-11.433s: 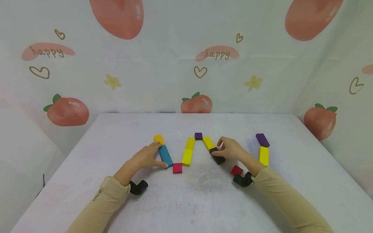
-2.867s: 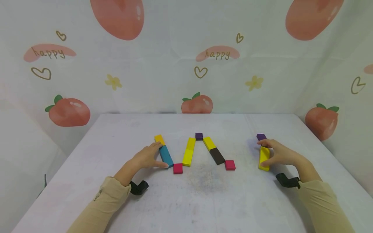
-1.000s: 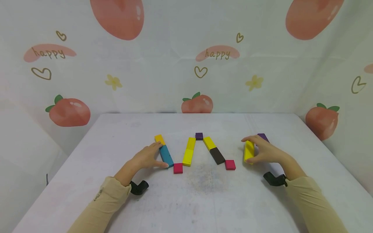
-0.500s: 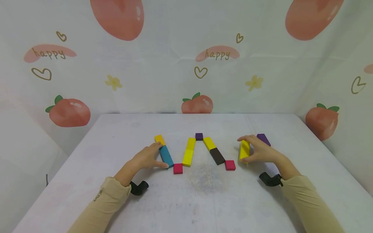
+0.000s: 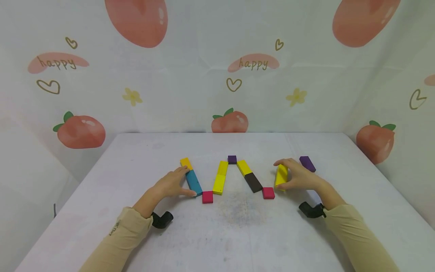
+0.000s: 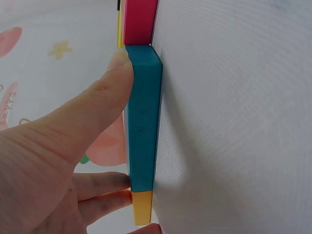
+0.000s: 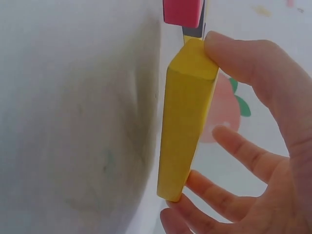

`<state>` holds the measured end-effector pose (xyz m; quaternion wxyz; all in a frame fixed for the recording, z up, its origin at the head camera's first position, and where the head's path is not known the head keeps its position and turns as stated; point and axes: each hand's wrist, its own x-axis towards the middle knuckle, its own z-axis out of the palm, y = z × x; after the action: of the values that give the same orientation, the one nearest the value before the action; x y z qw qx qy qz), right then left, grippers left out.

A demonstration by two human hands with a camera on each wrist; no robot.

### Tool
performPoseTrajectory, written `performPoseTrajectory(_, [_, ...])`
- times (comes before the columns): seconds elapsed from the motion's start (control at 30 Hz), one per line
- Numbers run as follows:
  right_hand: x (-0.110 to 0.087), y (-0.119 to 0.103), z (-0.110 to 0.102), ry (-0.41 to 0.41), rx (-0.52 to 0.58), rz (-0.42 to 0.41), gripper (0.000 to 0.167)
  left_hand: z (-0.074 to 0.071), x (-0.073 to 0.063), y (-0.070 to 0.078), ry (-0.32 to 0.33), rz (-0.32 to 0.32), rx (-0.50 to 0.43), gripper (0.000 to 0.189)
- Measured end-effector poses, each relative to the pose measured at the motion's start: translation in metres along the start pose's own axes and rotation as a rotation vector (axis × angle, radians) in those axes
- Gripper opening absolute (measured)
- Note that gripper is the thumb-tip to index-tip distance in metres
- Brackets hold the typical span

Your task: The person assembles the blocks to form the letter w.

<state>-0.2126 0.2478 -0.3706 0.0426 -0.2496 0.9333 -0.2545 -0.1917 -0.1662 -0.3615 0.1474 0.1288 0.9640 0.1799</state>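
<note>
My right hand (image 5: 299,175) pinches a long yellow block (image 5: 281,177) by its two ends, thumb at the near end and fingertips at the far end. In the right wrist view that yellow block (image 7: 187,122) appears just off the white surface. My left hand (image 5: 170,183) rests on a blue block (image 5: 194,183), thumb on its near end and fingers by the seam with an orange block (image 5: 185,163). A red square block (image 5: 207,197) touches the blue one's near corner. Another red square block (image 5: 268,193) lies close left of the held block.
Two yellow blocks (image 5: 221,177) stand end to end in the row, beside a small purple block (image 5: 232,159). A yellow block (image 5: 243,167) and a dark brown block (image 5: 253,182) slope down to the right-hand red one. A longer purple block (image 5: 307,163) lies apart at right.
The right hand first shifted the right red block against the brown one, then took the yellow block from the right and carried it left, lately slowing. My left hand has stayed put.
</note>
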Motion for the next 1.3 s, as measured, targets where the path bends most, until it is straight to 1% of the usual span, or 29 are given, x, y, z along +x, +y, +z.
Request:
performPoseTrajectory(0.07, [0.0007, 0.0000, 0.0010, 0.000, -0.004, -0.008, 0.067, 0.0002, 0.0001, -0.0001, 0.001, -0.001, 0.002, 0.093])
performPoseTrajectory(0.3, [0.0020, -0.0027, 0.0019, -0.022, 0.003, 0.020, 0.068, 0.0010, 0.0010, -0.0010, 0.002, -0.004, 0.009, 0.094])
performPoseTrajectory(0.57, [0.0027, -0.0057, 0.0017, -0.037, -0.004, 0.017, 0.066, 0.0009, 0.0004, -0.0010, 0.003, -0.006, 0.006, 0.094])
performPoseTrajectory(0.73, [0.0035, -0.0063, 0.0020, -0.045, -0.003, 0.033, 0.065, 0.0008, 0.0001, -0.0009, 0.002, -0.006, 0.002, 0.094])
performPoseTrajectory(1.07, [0.0041, -0.0041, 0.0046, -0.041, -0.015, 0.035, 0.065, 0.0009, 0.0002, -0.0009, 0.002, 0.001, 0.010, 0.094])
performPoseTrajectory(1.3, [0.0043, -0.0070, 0.0034, -0.045, -0.015, 0.038, 0.064, 0.0001, 0.0000, -0.0003, 0.005, 0.002, 0.015, 0.093])
